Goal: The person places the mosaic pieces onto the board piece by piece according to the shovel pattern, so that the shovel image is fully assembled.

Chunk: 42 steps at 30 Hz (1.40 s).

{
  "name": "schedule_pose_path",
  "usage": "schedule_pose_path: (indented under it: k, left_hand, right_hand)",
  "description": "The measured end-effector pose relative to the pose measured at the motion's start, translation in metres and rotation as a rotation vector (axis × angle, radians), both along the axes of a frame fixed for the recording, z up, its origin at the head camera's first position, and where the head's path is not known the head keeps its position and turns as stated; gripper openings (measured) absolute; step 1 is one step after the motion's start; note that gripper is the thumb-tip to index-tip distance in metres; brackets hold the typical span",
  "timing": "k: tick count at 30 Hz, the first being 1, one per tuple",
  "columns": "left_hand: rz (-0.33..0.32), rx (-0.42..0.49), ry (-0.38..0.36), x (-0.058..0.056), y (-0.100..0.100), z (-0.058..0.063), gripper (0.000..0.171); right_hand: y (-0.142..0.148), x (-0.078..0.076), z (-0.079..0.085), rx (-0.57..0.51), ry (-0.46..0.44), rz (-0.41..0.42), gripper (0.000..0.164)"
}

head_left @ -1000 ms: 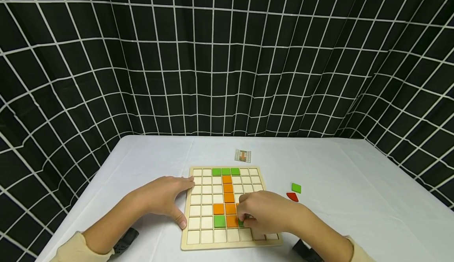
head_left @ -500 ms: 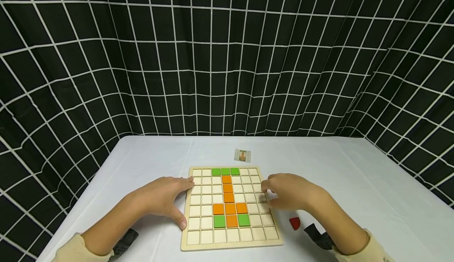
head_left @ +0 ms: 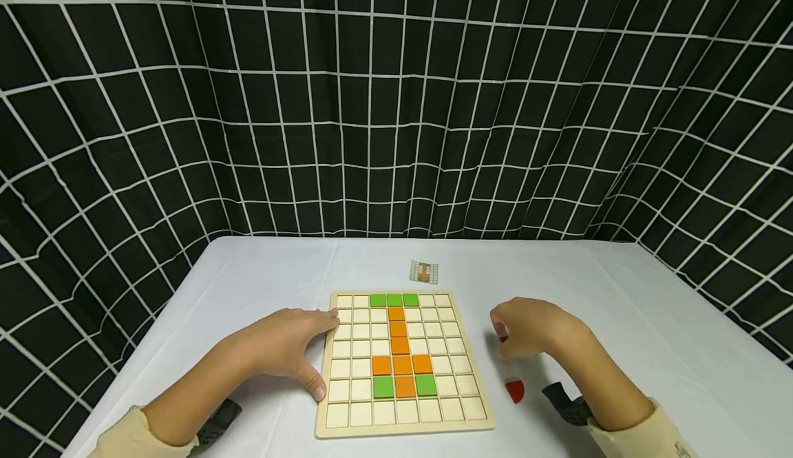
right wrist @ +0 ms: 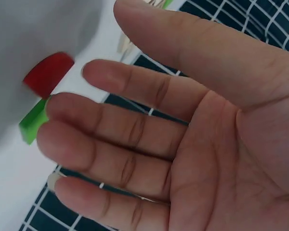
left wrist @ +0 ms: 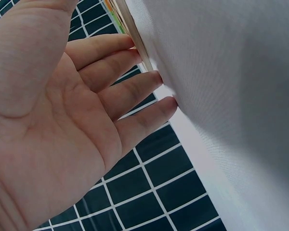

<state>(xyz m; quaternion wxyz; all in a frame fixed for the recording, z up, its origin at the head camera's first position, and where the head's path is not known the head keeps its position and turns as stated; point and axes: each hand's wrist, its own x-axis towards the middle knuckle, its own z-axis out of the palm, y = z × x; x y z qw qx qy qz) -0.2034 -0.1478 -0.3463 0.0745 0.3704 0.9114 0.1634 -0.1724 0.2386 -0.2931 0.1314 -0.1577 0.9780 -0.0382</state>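
A wooden grid board (head_left: 405, 432) lies on the table, holding orange tiles (head_left: 403, 365) in a column with side arms and green tiles (head_left: 394, 300) at its top and lower part. My left hand (head_left: 281, 344) rests along the board's left edge, fingers extended and thumb at the lower side. Right of the board, my right hand (head_left: 535, 327) is over a red piece (right wrist: 49, 74) with one curved side and a green tile (right wrist: 33, 121). In the right wrist view its fingers are spread and hold nothing. The head view largely hides those two pieces.
Another red piece (head_left: 514, 390) lies between the board and the right forearm. Behind the board is a small picture card (head_left: 424, 272) with a grid design. A black cloth with white grid lines (head_left: 396, 100) hangs behind the white table (head_left: 260, 265).
My right hand has left the board's lower green tile and moved right, then further right over the loose pieces. The left hand and board have stayed put.
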Motion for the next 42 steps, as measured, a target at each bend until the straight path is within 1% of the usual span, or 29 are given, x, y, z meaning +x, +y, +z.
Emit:
schedule_pose_path:
  k: [7,11,15,18,21,24,28,31,35,38,42]
  left_hand:
    - [0.004,-0.007,0.003,0.001,0.000,0.000,0.115]
    - [0.005,-0.005,0.002,0.001,0.000,0.001,0.115]
    - [0.003,-0.005,0.004,0.000,0.001,0.001,0.116]
    - [0.004,-0.002,0.005,0.000,0.001,0.001,0.115]
    - [0.003,-0.003,0.000,0.000,0.001,0.001,0.115]
    - [0.003,-0.005,-0.004,0.001,0.001,0.001,0.115]
    - [0.007,-0.004,-0.003,0.001,0.001,0.001,0.115]
    - [0.006,-0.003,-0.002,0.001,0.001,0.001,0.115]
    - [0.001,-0.004,0.000,0.001,0.001,0.002,0.115]
    - [0.000,-0.002,0.004,0.001,0.001,0.002,0.115]
    - [0.000,0.000,0.006,0.000,0.001,0.002,0.114]
  right_hand:
    - [0.014,-0.007,-0.003,0.047,-0.003,-0.096,0.023]
    - [0.022,-0.013,-0.002,0.061,-0.034,-0.132,0.019]
    - [0.030,-0.016,0.003,0.072,-0.034,-0.143,0.011]
    - [0.036,-0.017,0.008,0.077,-0.026,-0.151,0.010]
    - [0.039,-0.015,0.009,0.067,-0.062,-0.161,0.008]
    - [0.041,-0.015,0.010,0.050,-0.077,-0.163,0.012]
    - [0.042,-0.017,0.010,0.039,-0.048,-0.156,0.027]
    - [0.043,-0.021,0.007,0.045,-0.052,-0.157,0.031]
    - [0.043,-0.025,0.000,0.058,-0.076,-0.182,0.023]
    - [0.043,-0.028,-0.007,0.059,-0.075,-0.183,0.017]
    - [0.042,-0.030,-0.012,0.046,-0.056,-0.153,0.015]
